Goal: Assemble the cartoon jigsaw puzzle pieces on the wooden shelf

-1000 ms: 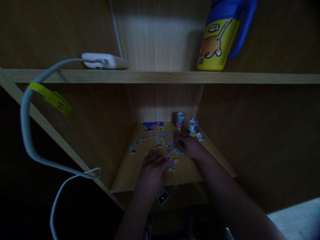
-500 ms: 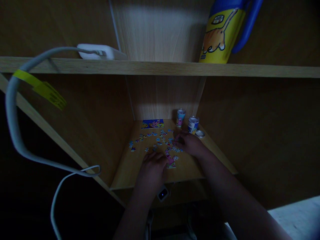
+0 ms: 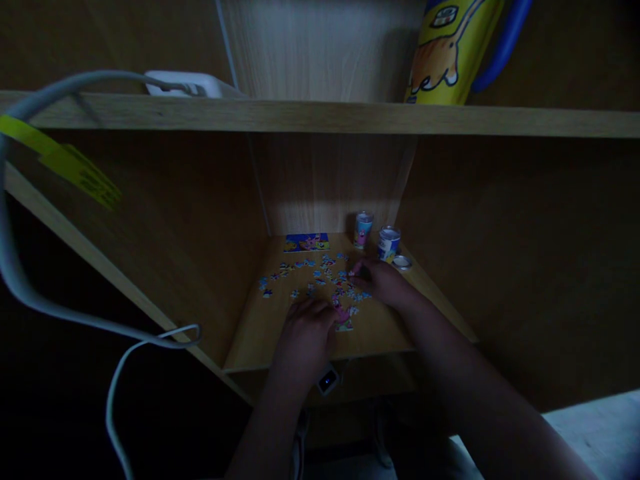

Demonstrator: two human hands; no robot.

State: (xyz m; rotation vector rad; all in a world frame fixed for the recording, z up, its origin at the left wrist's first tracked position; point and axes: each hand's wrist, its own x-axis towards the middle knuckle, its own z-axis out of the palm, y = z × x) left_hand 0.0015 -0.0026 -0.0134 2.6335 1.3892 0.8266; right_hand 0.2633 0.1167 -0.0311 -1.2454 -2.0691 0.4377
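Premises: a dim wooden cabinet (image 3: 515,260), its right side wall in deep shade. An upper shelf (image 3: 320,119) crosses the view; beneath it, a lower shelf (image 3: 265,343) of pale wood serves as the work surface. A thick cable (image 3: 75,313) with a yellow tag (image 3: 80,175) loops down the left side. On the upper shelf stand a yellow and blue mug (image 3: 440,63), cut off by the frame's top edge, and a white adapter (image 3: 187,85).

Hands: the left hand (image 3: 310,323) rests with curled fingers at the left edge of a joined puzzle section (image 3: 344,327), near the front of the lower shelf. Whether it grips or merely steadies is undetermined. The right hand (image 3: 381,277) has thumb and fingers drawn towards each other over the pieces; whether one is pinched there is too dark to establish.

Lesser items: a picture card (image 3: 307,242) lies flat at the back left; two printed cans (image 3: 363,231) stand upright at the back right, a round lid (image 3: 401,262) beside the nearer.

Smallest: loose puzzle pieces (image 3: 321,282) lie scattered between card and joined section.

Assessment: the step in hand appears to be selecting pieces for joining. The next move would call for a fine pinch, matching against the section's edge, and a steady left hand.
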